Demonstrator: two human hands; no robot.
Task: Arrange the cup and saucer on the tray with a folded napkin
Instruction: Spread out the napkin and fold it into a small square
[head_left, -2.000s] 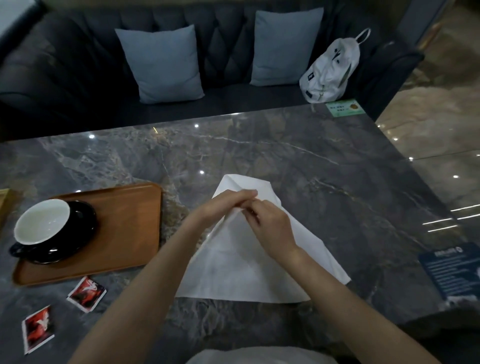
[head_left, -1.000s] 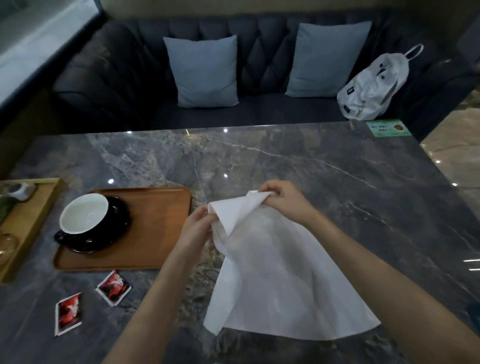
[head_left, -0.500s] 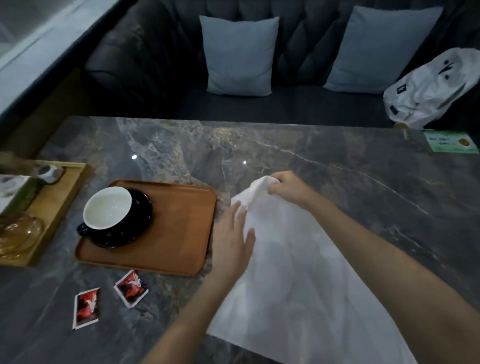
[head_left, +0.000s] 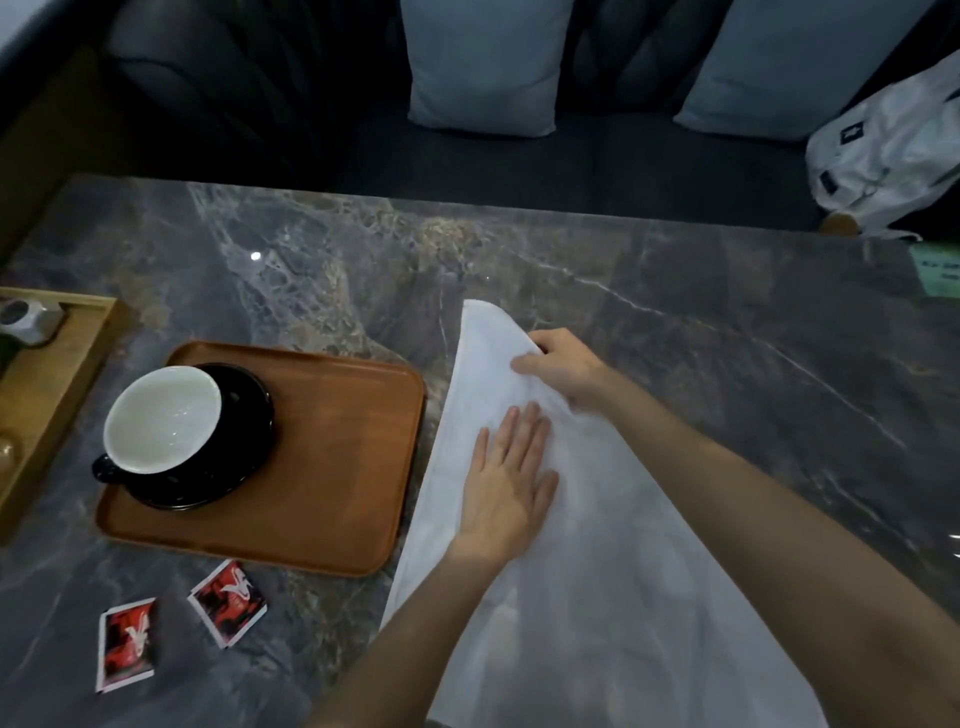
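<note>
On table (head_left: 675, 291), head view: napkin (head_left: 597, 571) flat just right of tray (head_left: 337, 467), long axis running from near right to far left, tip past tray's far corner. Left hand (head_left: 506, 483) open, palm pressing napkin; right hand (head_left: 563, 371) pinching far fold. Cup (head_left: 163, 418) on saucer (head_left: 249, 395), tray's left half; right half bare, nearer left hand.

Bare tray (head_left: 332, 447) right of cup (head_left: 163, 418)

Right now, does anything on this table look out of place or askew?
Two red packets lie loose and crooked on the marble table, off the tray. The cup sits off-centre, overhanging its saucer.
</note>
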